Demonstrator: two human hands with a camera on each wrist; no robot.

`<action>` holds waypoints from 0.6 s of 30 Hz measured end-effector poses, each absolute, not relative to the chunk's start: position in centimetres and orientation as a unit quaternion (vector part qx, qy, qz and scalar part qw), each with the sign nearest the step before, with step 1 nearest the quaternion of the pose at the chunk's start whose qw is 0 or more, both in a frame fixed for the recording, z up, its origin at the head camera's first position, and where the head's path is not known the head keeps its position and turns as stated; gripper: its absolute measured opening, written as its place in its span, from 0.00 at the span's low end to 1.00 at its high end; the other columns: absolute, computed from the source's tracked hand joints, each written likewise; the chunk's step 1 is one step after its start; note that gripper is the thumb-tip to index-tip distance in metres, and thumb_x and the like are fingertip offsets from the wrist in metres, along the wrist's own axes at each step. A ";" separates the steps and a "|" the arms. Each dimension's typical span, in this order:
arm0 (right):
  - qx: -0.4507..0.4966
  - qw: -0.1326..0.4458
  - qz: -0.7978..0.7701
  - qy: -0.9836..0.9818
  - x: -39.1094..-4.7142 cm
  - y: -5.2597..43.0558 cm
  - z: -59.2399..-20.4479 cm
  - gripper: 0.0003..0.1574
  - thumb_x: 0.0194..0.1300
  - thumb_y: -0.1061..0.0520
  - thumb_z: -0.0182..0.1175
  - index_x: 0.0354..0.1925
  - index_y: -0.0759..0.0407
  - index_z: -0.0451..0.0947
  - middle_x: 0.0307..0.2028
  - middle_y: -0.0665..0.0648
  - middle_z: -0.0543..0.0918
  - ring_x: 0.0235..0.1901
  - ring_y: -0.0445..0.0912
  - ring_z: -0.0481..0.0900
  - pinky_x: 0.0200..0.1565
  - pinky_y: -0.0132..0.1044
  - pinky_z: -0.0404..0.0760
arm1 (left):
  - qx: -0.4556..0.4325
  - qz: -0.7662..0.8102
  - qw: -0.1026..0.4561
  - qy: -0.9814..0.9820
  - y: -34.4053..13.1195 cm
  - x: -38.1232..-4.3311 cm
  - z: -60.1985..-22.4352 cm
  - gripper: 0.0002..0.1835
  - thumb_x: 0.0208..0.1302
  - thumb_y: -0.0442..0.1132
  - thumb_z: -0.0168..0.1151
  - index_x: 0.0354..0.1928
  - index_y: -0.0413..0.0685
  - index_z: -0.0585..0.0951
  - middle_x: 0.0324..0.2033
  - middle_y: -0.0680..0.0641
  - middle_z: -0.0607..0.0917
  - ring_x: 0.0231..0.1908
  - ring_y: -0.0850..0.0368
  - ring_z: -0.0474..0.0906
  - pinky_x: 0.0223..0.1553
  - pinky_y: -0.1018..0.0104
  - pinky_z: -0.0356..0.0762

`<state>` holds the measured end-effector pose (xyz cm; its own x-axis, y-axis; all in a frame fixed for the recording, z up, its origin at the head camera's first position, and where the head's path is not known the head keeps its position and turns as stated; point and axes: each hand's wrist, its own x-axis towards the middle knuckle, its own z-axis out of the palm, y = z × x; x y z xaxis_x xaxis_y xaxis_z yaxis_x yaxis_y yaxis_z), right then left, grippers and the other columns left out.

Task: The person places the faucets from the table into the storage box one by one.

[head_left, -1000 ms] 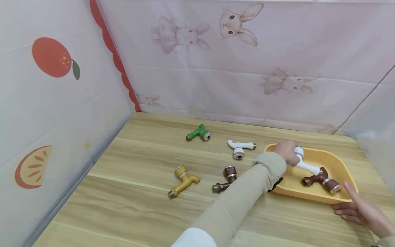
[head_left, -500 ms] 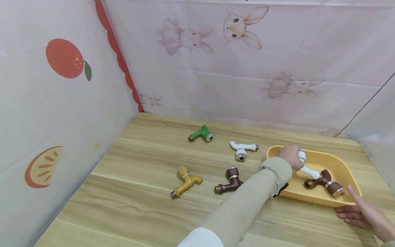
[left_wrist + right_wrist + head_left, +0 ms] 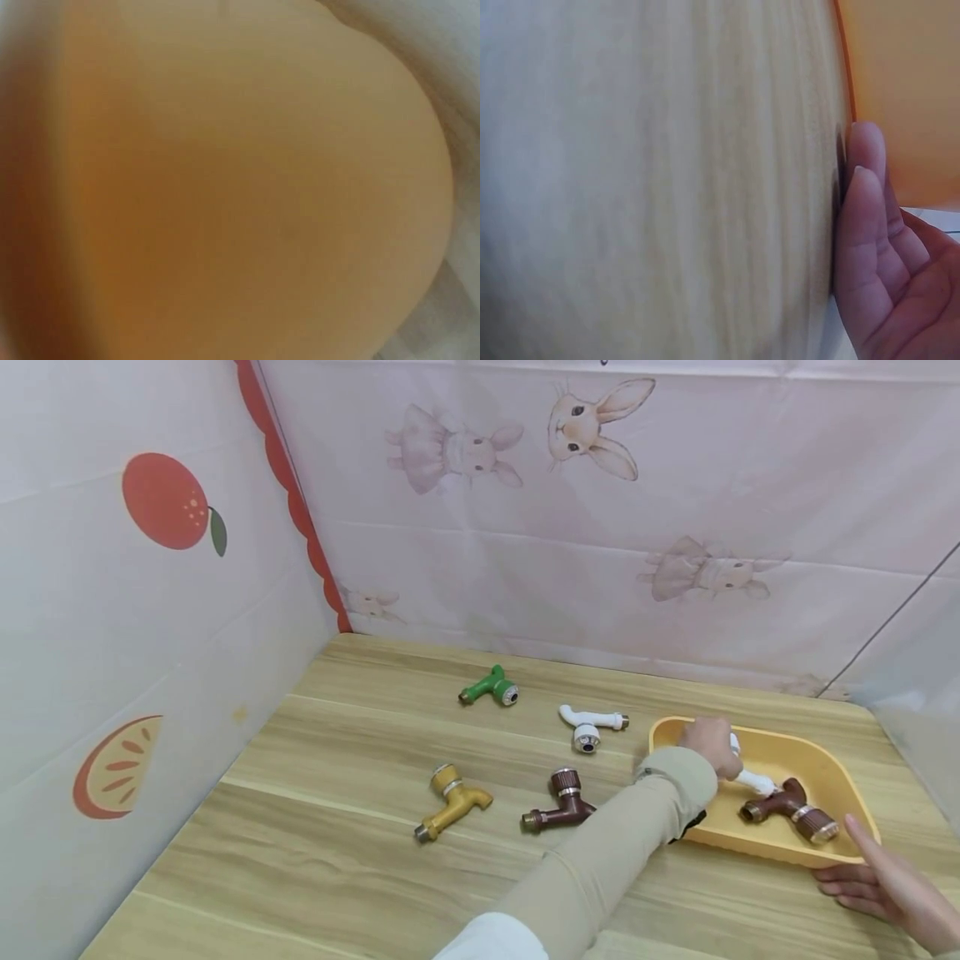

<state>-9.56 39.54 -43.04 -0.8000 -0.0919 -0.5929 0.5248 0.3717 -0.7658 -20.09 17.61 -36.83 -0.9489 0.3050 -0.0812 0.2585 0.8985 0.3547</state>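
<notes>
At the right of the head view, my left hand [image 3: 711,745] reaches over the near left side of a yellow tray [image 3: 847,777]. Its curled fingers hold a white tap [image 3: 752,781], partly hidden by the hand, low inside the tray. The tap's threaded end meets a brown tap [image 3: 791,810] lying in the tray. My right hand [image 3: 888,885] rests at the tray's near right corner, thumb over the rim and relaxed fingers along the outside. In the right wrist view, those fingers [image 3: 864,217] lie against the tray wall [image 3: 915,97]. The left wrist view shows mostly blurred tray wall [image 3: 285,187].
On the wooden table [image 3: 300,877], left of the tray, lie a green tap [image 3: 491,687], another white tap [image 3: 588,723], a yellow tap [image 3: 452,806] and another brown tap [image 3: 564,806], partly behind the left sleeve [image 3: 600,868]. Printed walls stand behind and at the left.
My left hand has brought the white tap lower into the tray, and more of its knob is hidden. My right hand stays at the tray corner. The head view has shifted slightly.
</notes>
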 end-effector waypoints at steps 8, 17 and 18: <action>0.144 0.285 -0.544 0.776 -9.7 39.5 -43.3 0.61 0.65 0.30 0.19 0.57 0.89 0.22 0.38 0.67 0.82 0.38 0.51 0.82 0.42 0.43 0.78 | 0.148 0.183 0.103 0.967 17.5 -20.0 -37.3 0.13 0.50 0.37 0.65 0.15 0.53 0.71 0.17 0.58 0.72 0.19 0.64 0.65 0.19 0.74 0.64; 0.132 0.289 -0.547 0.775 -9.8 39.6 -42.9 0.59 0.65 0.31 0.18 0.56 0.88 0.18 0.38 0.67 0.81 0.37 0.50 0.82 0.42 0.43 0.78 | 0.143 0.195 0.118 0.963 17.2 -20.1 -36.9 0.14 0.54 0.42 0.60 0.15 0.52 0.69 0.14 0.56 0.68 0.16 0.62 0.61 0.16 0.73 0.60; 0.132 0.290 -0.546 0.775 -9.8 39.6 -42.9 0.59 0.65 0.31 0.17 0.56 0.87 0.18 0.38 0.67 0.82 0.37 0.50 0.82 0.42 0.42 0.78 | 0.145 0.195 0.122 0.962 17.2 -20.1 -36.8 0.14 0.54 0.42 0.60 0.15 0.52 0.69 0.15 0.55 0.69 0.16 0.62 0.61 0.16 0.72 0.60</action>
<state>-9.76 39.61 -42.89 -0.7974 -0.1123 -0.5929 0.5208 0.3684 -0.7701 -20.06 17.16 -36.83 -0.9280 0.3274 -0.1777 0.2322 0.8814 0.4114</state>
